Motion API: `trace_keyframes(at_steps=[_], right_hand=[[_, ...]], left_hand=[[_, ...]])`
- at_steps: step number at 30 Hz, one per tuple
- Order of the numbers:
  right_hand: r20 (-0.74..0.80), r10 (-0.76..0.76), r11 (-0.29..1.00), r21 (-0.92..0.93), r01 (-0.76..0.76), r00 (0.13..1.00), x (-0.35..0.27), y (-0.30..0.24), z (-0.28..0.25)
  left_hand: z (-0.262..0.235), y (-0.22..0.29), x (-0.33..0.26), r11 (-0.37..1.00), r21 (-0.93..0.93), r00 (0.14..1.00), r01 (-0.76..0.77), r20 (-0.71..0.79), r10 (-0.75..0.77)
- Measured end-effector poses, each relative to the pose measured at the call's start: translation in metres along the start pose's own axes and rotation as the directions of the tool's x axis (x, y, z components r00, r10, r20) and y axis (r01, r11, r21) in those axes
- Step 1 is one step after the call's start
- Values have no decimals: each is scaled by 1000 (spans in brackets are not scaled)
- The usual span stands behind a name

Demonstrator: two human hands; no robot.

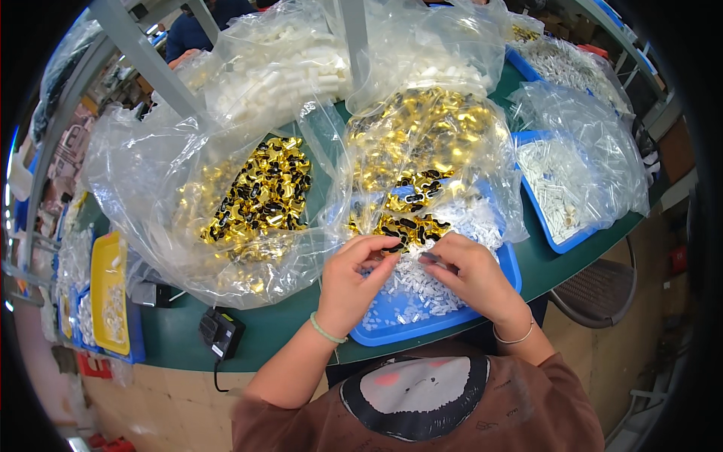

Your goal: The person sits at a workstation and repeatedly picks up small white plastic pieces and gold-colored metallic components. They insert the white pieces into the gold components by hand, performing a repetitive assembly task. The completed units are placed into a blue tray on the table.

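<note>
My left hand point(352, 277) is closed in a pinch, with a small gold-and-black part point(393, 247) at its fingertips. Close by on the right, my right hand point(476, 276) also pinches, with a small dark grey piece point(430, 258) between thumb and fingers. Both hands hover over a blue tray point(392, 331) heaped with small white and clear plastic pieces point(425, 290). Just beyond the fingertips, loose gold-and-black parts point(410, 226) spill from a clear plastic bag point(429, 135) onto the tray.
Another open bag of gold-and-black parts point(271, 184) lies on the green table point(177, 331) at left. Bags of white tubes point(279, 79) stand behind a grey post point(356, 45). A blue tray of clear sticks point(553, 188) is at right, a black adapter point(222, 333) and yellow tray point(113, 343) at left.
</note>
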State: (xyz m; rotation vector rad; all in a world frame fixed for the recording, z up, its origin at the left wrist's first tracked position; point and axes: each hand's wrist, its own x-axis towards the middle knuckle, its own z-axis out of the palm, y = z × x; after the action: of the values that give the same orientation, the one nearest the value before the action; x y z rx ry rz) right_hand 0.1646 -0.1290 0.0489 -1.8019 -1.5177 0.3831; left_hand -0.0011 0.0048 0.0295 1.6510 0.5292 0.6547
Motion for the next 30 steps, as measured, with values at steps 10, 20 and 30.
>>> trace_keyframes(at_steps=[10,20,30], right_hand=[[73,-37,991,-123,45,997,-5,8,10],[70,-39,991,-125,48,997,-7,10,8],[-70,178,980,96,-171,981,-1,0,-3]], left_hand=[[-1,-4,-1,935,-338,993,110,-12,-121],[1,-8,1,947,-314,997,70,35,-62],[2,-9,0,941,-321,993,107,82,-85]])
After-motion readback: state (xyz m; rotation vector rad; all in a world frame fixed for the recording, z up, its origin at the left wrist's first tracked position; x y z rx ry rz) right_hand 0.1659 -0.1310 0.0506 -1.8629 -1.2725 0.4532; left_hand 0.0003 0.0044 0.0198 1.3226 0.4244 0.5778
